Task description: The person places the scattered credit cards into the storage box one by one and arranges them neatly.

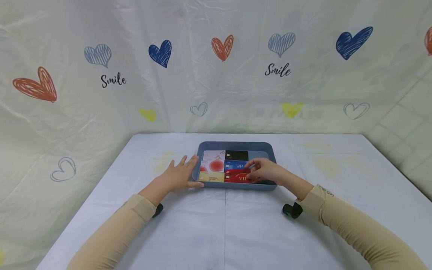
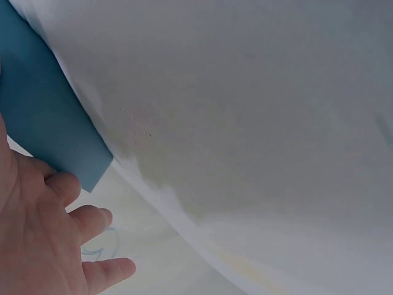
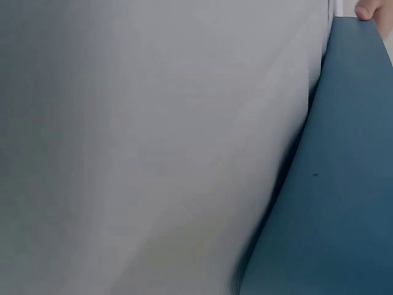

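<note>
In the head view a blue-grey rectangular tray [image 1: 248, 185] lies on the table with several cards in two columns. On the left are a pale pink card [image 1: 214, 155], a white card with red circles [image 1: 212, 166] and a yellow card [image 1: 211, 177]. On the right are a black card [image 1: 237, 155], a blue card [image 1: 234, 164] and a red VIP card [image 1: 235, 175]. My left hand [image 1: 178, 176], fingers spread, touches the tray's left side. Bent fingers of my right hand [image 1: 268, 170] reach over the right ends of the blue and red cards; any grip is hidden.
A white cloth [image 1: 199, 228] covers the table. Behind it hangs a pale sheet [image 1: 243, 90] printed with hearts and "Smile". Both wrist views show mostly cloth and the tray's outer wall [image 2: 52, 101]. A black wrist device [image 1: 292, 210] sits under the right forearm.
</note>
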`<state>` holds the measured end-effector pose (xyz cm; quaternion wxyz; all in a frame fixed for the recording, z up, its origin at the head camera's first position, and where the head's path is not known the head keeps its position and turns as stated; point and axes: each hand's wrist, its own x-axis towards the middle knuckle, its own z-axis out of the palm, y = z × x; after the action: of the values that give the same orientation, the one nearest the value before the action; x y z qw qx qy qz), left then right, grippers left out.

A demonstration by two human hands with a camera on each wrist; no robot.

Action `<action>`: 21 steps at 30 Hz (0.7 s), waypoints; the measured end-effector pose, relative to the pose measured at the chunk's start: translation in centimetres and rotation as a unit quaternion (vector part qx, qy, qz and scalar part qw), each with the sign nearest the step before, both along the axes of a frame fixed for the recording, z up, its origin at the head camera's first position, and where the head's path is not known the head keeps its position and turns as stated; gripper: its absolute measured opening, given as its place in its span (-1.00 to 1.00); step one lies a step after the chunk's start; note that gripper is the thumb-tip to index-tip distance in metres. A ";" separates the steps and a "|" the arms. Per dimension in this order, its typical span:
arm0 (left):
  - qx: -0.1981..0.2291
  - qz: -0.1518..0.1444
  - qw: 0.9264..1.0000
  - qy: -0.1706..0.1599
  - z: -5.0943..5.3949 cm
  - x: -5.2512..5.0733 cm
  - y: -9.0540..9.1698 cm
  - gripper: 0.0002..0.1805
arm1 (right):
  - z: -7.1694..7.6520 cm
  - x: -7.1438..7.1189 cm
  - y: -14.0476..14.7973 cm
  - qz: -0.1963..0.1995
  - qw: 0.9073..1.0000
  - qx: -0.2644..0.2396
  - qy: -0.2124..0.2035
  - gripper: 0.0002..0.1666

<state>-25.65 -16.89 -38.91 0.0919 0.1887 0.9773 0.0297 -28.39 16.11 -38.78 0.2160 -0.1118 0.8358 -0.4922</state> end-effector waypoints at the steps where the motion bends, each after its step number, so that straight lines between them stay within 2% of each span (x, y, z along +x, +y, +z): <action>1: 0.000 0.000 1.000 -0.001 0.0 0.0 0.0 0.20 | 0.0 0.0 0.0 0.008 1.000 0.019 0.013 -0.53; 5: 0.000 0.002 1.000 -0.002 0.1 0.0 0.0 0.20 | -0.3 -0.1 -0.1 0.035 0.993 0.088 0.066 -0.47; 9: 0.005 0.001 1.000 -0.002 0.1 0.1 0.0 0.20 | 0.0 0.1 0.0 0.073 0.985 0.119 0.105 -0.50; 13: 0.007 0.000 1.000 -0.002 0.1 0.1 0.0 0.19 | 0.6 0.3 0.1 0.115 0.971 0.151 0.145 -0.53; 21: 0.004 -0.002 1.000 0.002 0.0 0.1 -0.1 0.19 | 0.5 0.2 -0.3 0.122 0.955 0.210 0.171 -0.51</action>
<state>-25.57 -16.96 -38.93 0.0889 0.1915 0.9769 0.0332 -28.20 15.83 -38.27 0.1469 -0.2474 0.9247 -0.2494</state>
